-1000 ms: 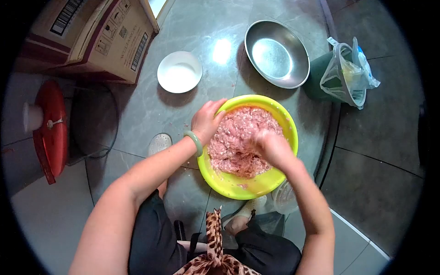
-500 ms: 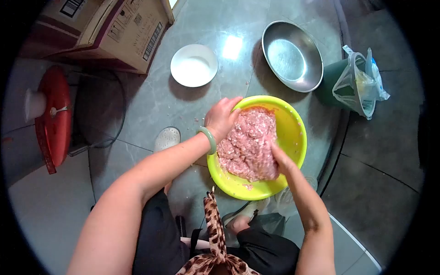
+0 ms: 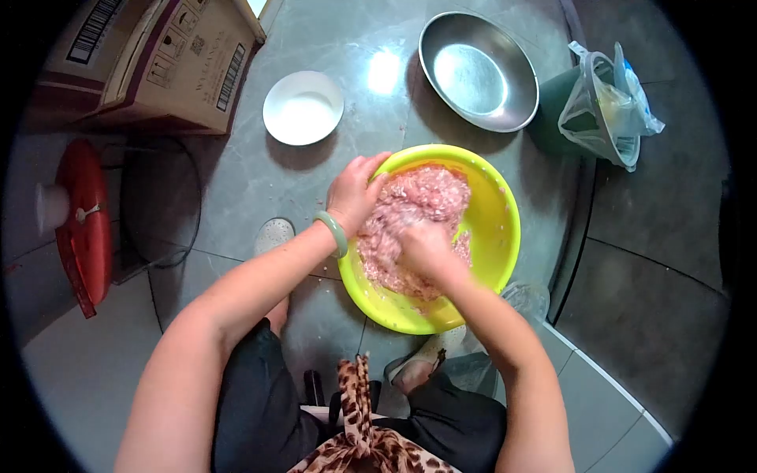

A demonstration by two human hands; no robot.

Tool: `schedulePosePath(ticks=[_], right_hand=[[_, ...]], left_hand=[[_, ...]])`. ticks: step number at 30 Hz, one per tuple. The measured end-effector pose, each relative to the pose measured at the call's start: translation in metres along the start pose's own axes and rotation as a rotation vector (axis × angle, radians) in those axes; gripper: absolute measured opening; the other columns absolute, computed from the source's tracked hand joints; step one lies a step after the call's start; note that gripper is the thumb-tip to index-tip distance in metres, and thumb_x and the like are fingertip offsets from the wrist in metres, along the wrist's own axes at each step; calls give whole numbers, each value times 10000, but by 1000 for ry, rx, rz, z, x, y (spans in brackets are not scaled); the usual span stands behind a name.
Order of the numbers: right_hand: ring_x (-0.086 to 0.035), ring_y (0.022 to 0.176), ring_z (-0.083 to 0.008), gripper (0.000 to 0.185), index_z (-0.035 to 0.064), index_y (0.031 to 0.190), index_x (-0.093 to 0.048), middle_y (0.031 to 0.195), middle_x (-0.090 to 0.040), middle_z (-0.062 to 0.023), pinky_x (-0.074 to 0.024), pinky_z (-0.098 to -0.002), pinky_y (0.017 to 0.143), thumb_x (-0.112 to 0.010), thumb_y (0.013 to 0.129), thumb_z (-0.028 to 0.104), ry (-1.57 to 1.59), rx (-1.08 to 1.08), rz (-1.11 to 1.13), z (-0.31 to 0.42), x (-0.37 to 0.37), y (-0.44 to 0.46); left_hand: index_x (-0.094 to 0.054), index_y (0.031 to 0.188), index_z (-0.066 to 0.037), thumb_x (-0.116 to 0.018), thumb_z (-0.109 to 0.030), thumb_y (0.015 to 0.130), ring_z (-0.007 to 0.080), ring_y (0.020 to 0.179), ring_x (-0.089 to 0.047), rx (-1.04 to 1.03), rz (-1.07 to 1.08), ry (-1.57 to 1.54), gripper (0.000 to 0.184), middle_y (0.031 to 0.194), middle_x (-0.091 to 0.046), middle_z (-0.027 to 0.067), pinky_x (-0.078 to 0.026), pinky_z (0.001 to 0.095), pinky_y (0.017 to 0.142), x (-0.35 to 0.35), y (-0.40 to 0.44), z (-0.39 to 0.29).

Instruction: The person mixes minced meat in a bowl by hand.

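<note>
Half a second on, left hand clasps yellow bowl — right hand, grip unclear, shifted leftward into minced meat.

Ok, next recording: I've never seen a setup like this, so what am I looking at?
There is no machine here, just a person's two bare hands. Every picture comes from one camera worn on the head, looking forward and down. The left hand holds a yellow bowl by its rim. The right hand is down in the pink, minced-looking mixture inside; its fingers are too blurred to read. Beyond, on the tiled floor, are a white bowl and a metal basin, with a bag-lined green bin to the right.
</note>
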State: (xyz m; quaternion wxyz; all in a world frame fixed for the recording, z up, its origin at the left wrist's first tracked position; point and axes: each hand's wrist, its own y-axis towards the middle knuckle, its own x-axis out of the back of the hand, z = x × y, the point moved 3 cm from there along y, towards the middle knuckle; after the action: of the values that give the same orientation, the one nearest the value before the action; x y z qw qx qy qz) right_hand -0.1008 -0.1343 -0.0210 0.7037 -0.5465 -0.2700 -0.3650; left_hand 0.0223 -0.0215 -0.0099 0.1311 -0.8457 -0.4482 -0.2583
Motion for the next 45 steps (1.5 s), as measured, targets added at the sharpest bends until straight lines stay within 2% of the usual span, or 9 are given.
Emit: schedulePosePath(ticks=[5,10,20,23,24,28,30,36,45], right_hand=[[-657,915,-311,404,126,1087,-640,1004,-668,-184,-508,-450,807,-626,782,390,176,-257,-185,-51,11,-33],[-639,928,-379,565,88,1147,-612,995,-668,-210,-499,-465,833,-600,777,514,333,-481,104,-61,-16,-84],[-643,735,-329,260,105,988,-674,766,-625,-196,-510,-469,699,-572,750,74,26,141,-289,17,-29,-26],[-630,923,-307,331,168,1033,-682,982,-643,-169,-508,-434,766,-534,762,48,-18,-12,-258,-21,18,-12],[-613,994,-321,362,165,1066,-675,1066,-639,-183,-495,-436,829,-573,730,77,153,112,-686,-32,30,-24],[-615,993,-337,374,111,1116,-631,1082,-636,-205,-492,-448,841,-608,748,172,-101,-115,-626,-52,-22,-74],[-638,924,-356,422,100,1160,-603,1010,-649,-227,-505,-450,829,-629,750,196,155,-352,196,-37,-30,-93],[-647,756,-368,203,46,872,-685,833,-650,-226,-534,-446,702,-652,722,179,202,79,-1,31,-32,-44],[-667,805,-328,274,85,902,-698,873,-684,-172,-533,-443,764,-645,745,303,201,-371,-175,-46,-27,-66]], left_hand=[[-586,1222,-146,-600,-179,870,312,927,-587,20,24,24,353,989,-592,117,-480,398,787,2,4,-6],[-588,1215,-148,-600,-181,870,313,910,-594,42,-14,-32,347,993,-592,116,-483,400,778,0,1,-6],[-588,1219,-157,-595,-180,871,311,910,-594,83,15,-4,349,1000,-586,111,-484,399,774,1,1,-9],[-586,1221,-152,-597,-171,868,314,907,-591,35,10,18,353,992,-584,116,-482,399,775,1,0,-7],[-586,1220,-151,-598,-169,867,315,904,-590,5,0,14,354,992,-585,116,-482,400,776,2,1,-8],[-585,1221,-98,-590,-148,872,322,898,-592,25,11,14,353,982,-598,149,-474,387,791,3,2,-9],[-585,1221,-98,-591,-149,870,325,898,-594,39,-6,-4,355,987,-599,150,-475,387,794,3,1,-12],[-585,1221,-99,-589,-150,871,325,924,-591,51,7,20,354,1015,-600,153,-473,384,806,2,3,-15],[-582,1219,-157,-590,-187,872,316,893,-591,-1,-24,54,348,976,-585,121,-484,413,768,1,2,-9]])
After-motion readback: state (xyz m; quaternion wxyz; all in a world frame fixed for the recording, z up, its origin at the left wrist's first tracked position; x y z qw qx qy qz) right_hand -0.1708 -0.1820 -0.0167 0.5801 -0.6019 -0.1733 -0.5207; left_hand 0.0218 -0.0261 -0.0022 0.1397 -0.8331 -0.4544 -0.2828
